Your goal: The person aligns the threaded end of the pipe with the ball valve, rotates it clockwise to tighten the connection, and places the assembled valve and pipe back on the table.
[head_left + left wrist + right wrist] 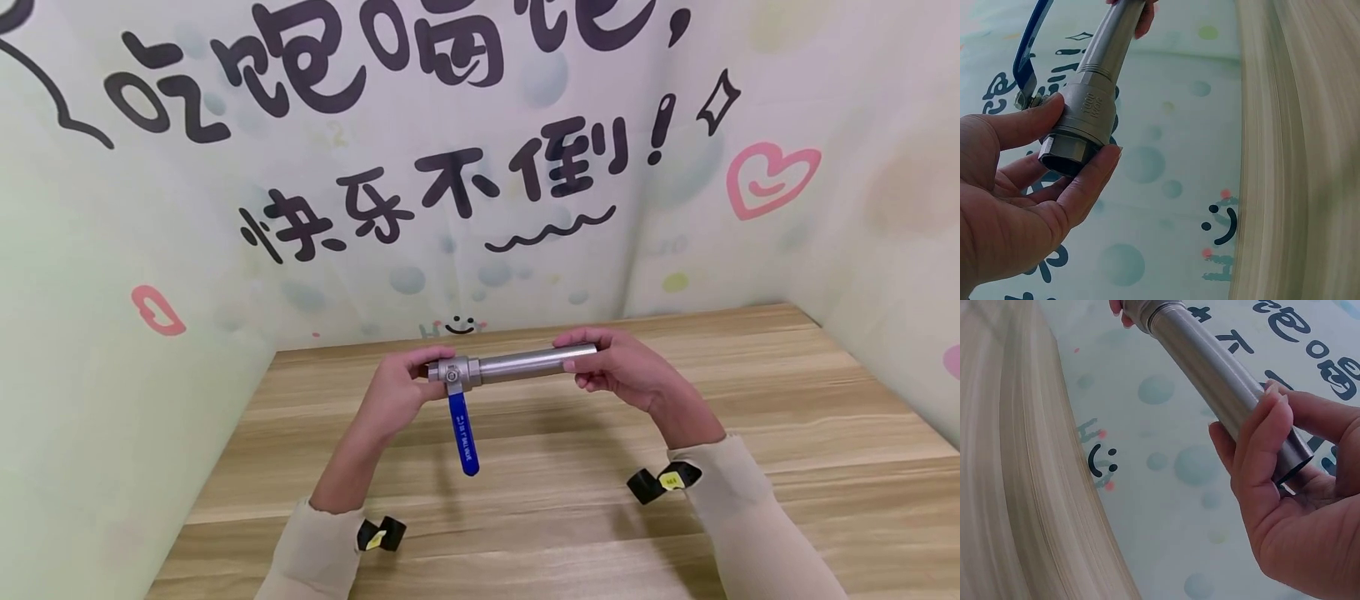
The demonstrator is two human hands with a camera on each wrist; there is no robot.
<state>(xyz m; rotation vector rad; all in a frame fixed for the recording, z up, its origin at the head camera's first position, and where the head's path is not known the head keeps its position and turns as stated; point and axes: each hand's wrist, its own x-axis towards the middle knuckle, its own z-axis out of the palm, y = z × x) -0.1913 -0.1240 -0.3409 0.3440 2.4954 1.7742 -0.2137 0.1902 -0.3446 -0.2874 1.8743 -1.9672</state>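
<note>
A metal ball valve (463,372) with a blue lever handle (464,435) is joined to a straight steel pipe (525,363), held level above the table in the head view. My left hand (395,392) grips the valve body at its hexagonal end, thumb and fingers on opposite sides. Around the pipe's far end curl the fingers of my right hand (618,367). The left wrist view shows the open hexagonal port (1069,153) facing that hand. In the right wrist view the pipe's open end (1294,465) sits within the fingers. The lever points toward me.
Beneath both hands lies a wood-grain table (555,500). A white printed cloth (450,275) with dark lettering stands along the back edge and both sides. Black wrist cameras (663,481) are strapped over the pale sleeves (750,525).
</note>
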